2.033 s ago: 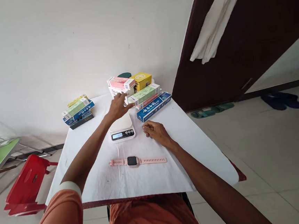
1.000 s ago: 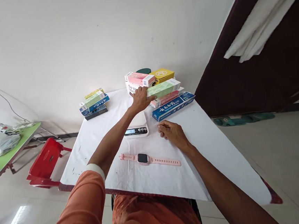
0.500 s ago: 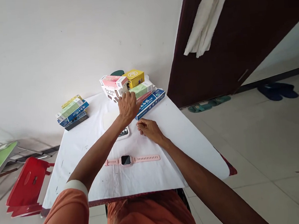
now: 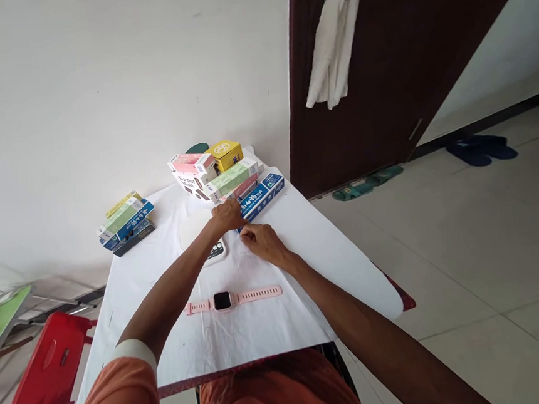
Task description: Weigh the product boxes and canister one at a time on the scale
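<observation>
My left hand (image 4: 229,215) covers the near end of the long blue box (image 4: 263,196), which lies slantwise right of the white scale (image 4: 191,231), and I cannot tell whether its fingers pinch the carton; my right hand (image 4: 262,240), just beside that end, has curled fingers, their tips too hidden to show whether they grip anything. My left forearm crosses the scale's front and hides its display, while a dark green thing (image 4: 197,148) behind the stacked cartons shows only its top. Plain white cloth stretches from my right forearm to the counter's (image 4: 339,268) right edge, and more lies around the pink watch (image 4: 222,301), near the front edge.
</observation>
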Demonstrator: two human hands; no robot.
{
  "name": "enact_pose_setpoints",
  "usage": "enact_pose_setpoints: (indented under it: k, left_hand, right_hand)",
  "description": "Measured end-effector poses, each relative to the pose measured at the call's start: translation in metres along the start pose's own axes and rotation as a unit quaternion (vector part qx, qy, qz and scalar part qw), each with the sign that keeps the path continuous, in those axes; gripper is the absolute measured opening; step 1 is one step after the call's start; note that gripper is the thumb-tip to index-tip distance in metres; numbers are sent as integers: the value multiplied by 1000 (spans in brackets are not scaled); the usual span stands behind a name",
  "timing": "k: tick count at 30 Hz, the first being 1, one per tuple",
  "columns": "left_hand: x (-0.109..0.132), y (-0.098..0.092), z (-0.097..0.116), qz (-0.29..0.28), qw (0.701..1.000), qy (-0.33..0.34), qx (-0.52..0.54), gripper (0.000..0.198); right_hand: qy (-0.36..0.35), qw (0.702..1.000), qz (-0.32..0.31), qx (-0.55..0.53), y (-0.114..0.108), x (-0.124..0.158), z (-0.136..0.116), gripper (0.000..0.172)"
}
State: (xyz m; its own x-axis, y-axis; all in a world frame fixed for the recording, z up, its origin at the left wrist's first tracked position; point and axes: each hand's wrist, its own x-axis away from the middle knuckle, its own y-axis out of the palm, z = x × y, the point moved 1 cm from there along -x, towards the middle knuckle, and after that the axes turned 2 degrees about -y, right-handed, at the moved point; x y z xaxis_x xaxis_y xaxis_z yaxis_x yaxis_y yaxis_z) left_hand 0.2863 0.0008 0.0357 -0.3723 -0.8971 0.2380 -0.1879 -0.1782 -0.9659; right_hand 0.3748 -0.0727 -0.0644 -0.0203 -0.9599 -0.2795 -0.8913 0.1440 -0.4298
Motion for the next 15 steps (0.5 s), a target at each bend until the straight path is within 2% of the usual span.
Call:
enact_pose_setpoints:
  k: [2, 4, 9, 12, 15]
  left_hand:
    - [-4, 2, 2, 2, 1000, 12, 16, 57]
    - [-10, 9, 7, 31, 998, 24, 47, 57]
    - [-23, 24, 16, 98, 984, 20, 146, 42]
    - [-13, 17, 8, 123, 971, 50, 197, 40]
    - [14, 2, -17, 168, 951, 100, 238, 46]
  right_hand:
    - [-42, 997, -14, 70, 4, 0, 0, 16]
    - [-54, 993, -21, 103, 7, 0, 2, 17]
    - [-49, 994, -13, 98, 8, 0, 7, 19]
    - [-57, 994, -15, 94, 7, 0, 8, 17]
    - [-55, 995, -19, 86, 5, 1, 7, 17]
